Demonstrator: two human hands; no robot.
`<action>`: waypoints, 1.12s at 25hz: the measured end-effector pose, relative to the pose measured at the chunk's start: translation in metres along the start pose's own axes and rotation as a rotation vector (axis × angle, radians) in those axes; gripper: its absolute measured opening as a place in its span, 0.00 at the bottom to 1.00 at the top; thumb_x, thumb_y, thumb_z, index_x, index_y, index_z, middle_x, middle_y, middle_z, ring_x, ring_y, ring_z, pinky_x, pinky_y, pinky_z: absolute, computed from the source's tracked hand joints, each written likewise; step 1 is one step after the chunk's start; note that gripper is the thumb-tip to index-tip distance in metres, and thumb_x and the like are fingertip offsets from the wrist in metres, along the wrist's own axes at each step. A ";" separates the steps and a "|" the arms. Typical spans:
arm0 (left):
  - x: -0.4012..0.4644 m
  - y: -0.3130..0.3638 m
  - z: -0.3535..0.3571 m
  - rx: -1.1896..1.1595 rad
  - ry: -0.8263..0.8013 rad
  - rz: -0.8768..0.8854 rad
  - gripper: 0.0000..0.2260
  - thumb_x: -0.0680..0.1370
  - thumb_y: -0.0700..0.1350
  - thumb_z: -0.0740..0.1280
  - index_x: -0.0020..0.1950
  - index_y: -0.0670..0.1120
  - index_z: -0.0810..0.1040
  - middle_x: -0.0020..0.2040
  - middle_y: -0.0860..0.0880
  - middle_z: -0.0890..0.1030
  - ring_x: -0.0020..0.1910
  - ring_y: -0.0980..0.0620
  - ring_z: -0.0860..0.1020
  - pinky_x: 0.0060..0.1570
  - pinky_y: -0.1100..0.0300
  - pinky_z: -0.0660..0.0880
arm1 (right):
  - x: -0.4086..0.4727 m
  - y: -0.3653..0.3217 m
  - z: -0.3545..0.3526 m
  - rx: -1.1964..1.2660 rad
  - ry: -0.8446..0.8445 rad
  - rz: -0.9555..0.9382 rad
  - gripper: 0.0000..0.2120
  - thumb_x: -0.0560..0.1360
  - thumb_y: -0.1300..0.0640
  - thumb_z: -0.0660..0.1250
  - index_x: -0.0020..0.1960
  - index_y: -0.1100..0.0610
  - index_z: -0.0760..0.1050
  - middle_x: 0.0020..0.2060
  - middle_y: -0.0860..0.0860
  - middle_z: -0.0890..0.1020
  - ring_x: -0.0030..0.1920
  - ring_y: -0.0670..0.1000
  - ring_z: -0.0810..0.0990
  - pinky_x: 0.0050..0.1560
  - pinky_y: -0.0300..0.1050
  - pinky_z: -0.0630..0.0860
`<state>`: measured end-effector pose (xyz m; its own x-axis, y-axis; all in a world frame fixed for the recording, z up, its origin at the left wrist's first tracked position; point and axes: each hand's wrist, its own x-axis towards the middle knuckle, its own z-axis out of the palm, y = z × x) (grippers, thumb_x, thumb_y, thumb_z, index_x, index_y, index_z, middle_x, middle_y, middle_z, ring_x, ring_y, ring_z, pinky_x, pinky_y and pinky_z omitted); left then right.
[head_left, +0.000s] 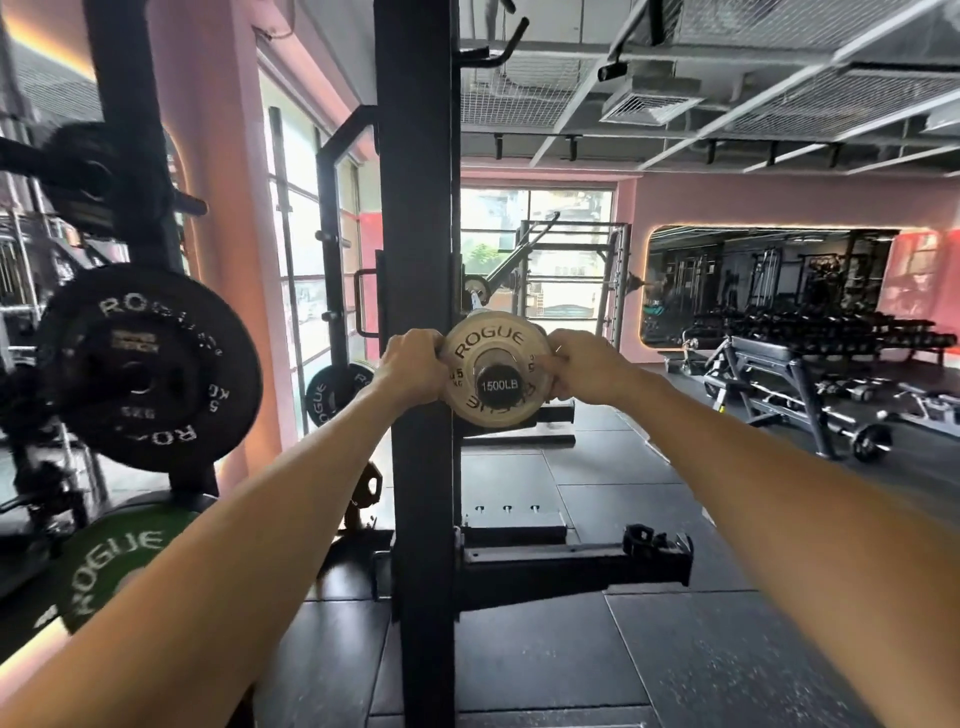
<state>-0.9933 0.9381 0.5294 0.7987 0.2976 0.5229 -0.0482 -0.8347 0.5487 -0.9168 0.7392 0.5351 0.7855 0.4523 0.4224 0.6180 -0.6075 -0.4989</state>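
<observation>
A small pale weight plate marked ROGUE sits on the end of a barbell sleeve, whose black end cap reads 1500LB. My left hand grips the plate's left rim, fingers curled round it. On the opposite rim, my right hand holds the plate the same way. Both arms reach straight forward. The bar runs away behind the plate, mostly hidden by it and by the black rack upright.
A black ROGUE plate and a green one hang on storage pegs at the left. A black horizontal rack arm juts out low near the floor. A bench and dumbbell rack stand at the right.
</observation>
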 end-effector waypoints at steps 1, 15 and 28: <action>-0.015 0.006 -0.008 0.013 -0.007 0.003 0.05 0.77 0.38 0.67 0.52 0.41 0.80 0.48 0.45 0.82 0.48 0.45 0.81 0.49 0.49 0.81 | -0.018 -0.007 -0.005 0.038 -0.011 0.009 0.10 0.79 0.56 0.63 0.54 0.63 0.74 0.46 0.60 0.82 0.45 0.59 0.82 0.51 0.57 0.80; -0.141 -0.039 -0.193 0.304 0.083 -0.013 0.02 0.75 0.38 0.66 0.46 0.42 0.78 0.43 0.47 0.78 0.46 0.48 0.76 0.44 0.59 0.68 | -0.119 -0.186 0.032 0.236 -0.160 -0.119 0.05 0.80 0.58 0.63 0.53 0.60 0.72 0.44 0.59 0.83 0.35 0.51 0.84 0.45 0.51 0.83; -0.233 -0.224 -0.456 0.445 0.168 -0.089 0.10 0.75 0.39 0.66 0.52 0.36 0.81 0.51 0.39 0.82 0.54 0.39 0.79 0.53 0.54 0.74 | -0.137 -0.474 0.182 0.284 -0.227 -0.262 0.13 0.79 0.55 0.65 0.59 0.63 0.72 0.47 0.56 0.83 0.44 0.58 0.85 0.50 0.57 0.81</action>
<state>-1.4423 1.2676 0.5822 0.6782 0.4173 0.6049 0.3067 -0.9088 0.2830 -1.3122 1.0841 0.5761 0.5686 0.7184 0.4008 0.7562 -0.2645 -0.5985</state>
